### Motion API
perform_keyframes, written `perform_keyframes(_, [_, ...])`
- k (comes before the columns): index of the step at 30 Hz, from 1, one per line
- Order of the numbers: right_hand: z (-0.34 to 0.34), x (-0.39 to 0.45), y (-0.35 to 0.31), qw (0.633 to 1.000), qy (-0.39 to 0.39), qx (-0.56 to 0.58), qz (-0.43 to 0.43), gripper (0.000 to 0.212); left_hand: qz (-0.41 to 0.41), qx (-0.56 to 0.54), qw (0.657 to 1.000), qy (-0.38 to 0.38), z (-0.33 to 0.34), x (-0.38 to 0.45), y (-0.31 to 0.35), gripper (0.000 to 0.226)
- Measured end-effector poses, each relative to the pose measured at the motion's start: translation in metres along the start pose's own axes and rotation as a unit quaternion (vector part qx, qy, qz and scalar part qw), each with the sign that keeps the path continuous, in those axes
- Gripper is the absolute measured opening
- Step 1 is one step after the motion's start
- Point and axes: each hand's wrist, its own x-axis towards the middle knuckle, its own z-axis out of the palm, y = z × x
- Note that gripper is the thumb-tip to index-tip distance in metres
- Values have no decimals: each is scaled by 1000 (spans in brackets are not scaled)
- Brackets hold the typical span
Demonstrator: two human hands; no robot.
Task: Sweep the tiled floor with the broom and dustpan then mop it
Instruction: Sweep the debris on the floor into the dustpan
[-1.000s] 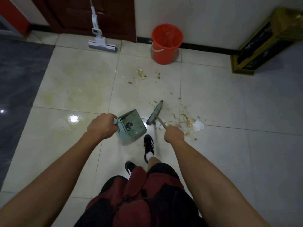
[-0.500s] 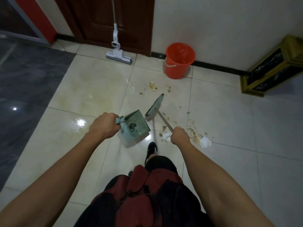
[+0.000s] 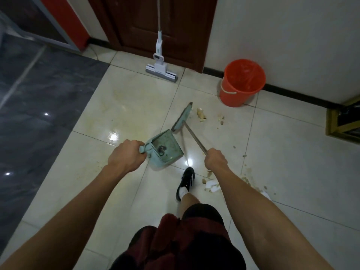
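Head view, looking down at pale tiled floor (image 3: 136, 106) beside darker grey flooring (image 3: 39, 106) on the left. Sponge mop (image 3: 161, 72) parked against brown door (image 3: 155, 22), head flat on the tiles, handle rising near-upright. Orange bucket (image 3: 241, 82) close to the white wall, right of the mop; cannot tell what, if anything, sits inside. Gold-framed dark cabinet (image 3: 342, 121) at the right edge. Food scraps (image 3: 201, 114) just beyond the broom head, between it and the bucket; more crumbs (image 3: 247, 178) and white paper bits (image 3: 211, 185) scattered near the right forearm. Black-and-white shoe (image 3: 186, 182) planted just below the dustpan, between the two arms.

Left hand (image 3: 126, 155) closed tight round the handle of the teal dustpan (image 3: 165, 148); pan tilted, open mouth facing up and right toward the broom, comb teeth along its rear edge, a small dark clump lying inside. Right hand (image 3: 215, 158) fisted round the thin metal shaft of the broom (image 3: 183, 118); shaft running up-left from the fist, teal head on a long slant from lower left to upper right, lower end almost touching the pan's far corner. Both tools over the middle tiles, short of the bucket.
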Motion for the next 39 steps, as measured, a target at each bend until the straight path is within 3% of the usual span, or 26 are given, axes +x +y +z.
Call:
perform_keyframes(9, [-77, 126, -50, 997, -54, -26, -48, 24, -21, -13, 1000, 1, -36, 104, 32, 17])
perform_keyframes(17, [-102, 162, -55, 990, -46, -116, -62, 29, -23, -27, 999, -7, -56, 144, 60, 16])
perform_keyframes(27, [-87, 127, 4, 995, -71, -66, 39, 31, 38, 11, 999, -14, -55, 156, 65, 13])
perform_keyframes(39, [3, -9, 46, 984, -49, 47, 163, 30, 136, 62, 988, -47, -38, 125, 53, 12])
